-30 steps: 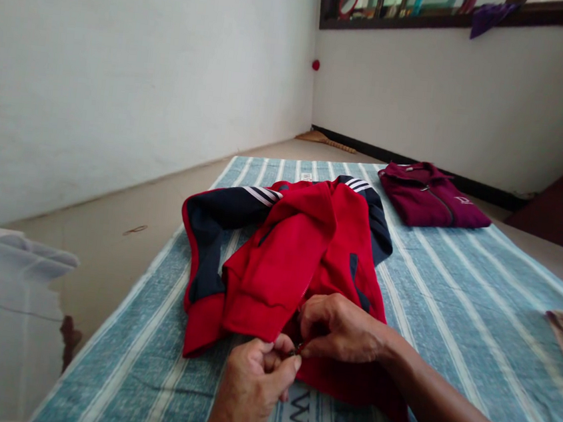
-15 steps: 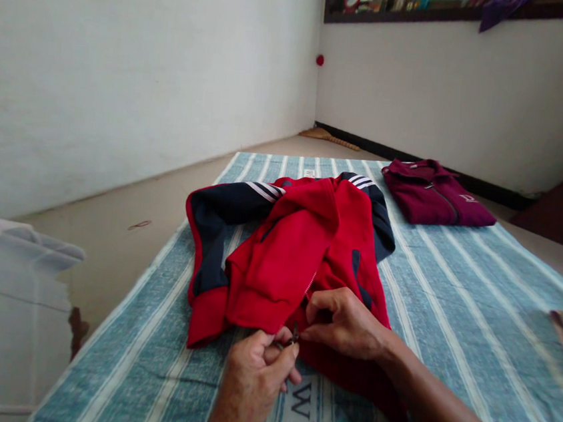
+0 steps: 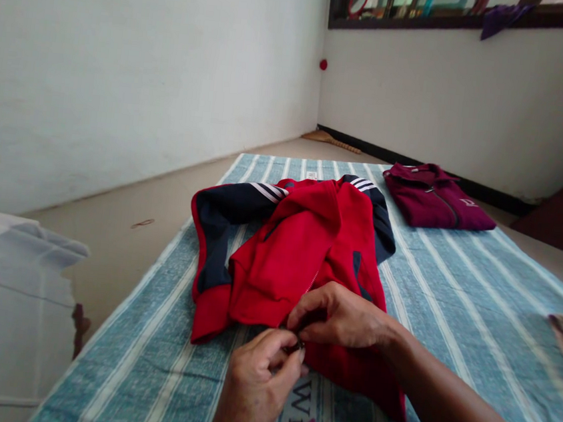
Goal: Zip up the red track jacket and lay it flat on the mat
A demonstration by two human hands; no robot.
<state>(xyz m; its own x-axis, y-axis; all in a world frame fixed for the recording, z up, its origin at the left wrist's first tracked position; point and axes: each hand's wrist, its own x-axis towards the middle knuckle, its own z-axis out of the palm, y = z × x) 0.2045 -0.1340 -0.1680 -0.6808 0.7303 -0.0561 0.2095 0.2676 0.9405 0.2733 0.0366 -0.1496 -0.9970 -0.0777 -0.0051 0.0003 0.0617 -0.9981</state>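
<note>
Red track jacket (image 3: 302, 253) lying on a striped blue bedsheet (image 3: 144, 364), folded maroon jacket (image 3: 436, 200) at far right; left hand (image 3: 255, 389) and right hand (image 3: 340, 318) pinch the zipper end (image 3: 296, 348), near the hem, between closed fingers.

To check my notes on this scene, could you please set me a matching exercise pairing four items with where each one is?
Items:
1. red jacket
2. maroon jacket
3. purple cloth
4. zip pull

Places:
A. hanging over the window frame
B. between the left hand and right hand
C. folded flat on the striped sheet
D. bunched up under the hands

Pairs: 1-D, 2-C, 3-A, 4-B
</note>
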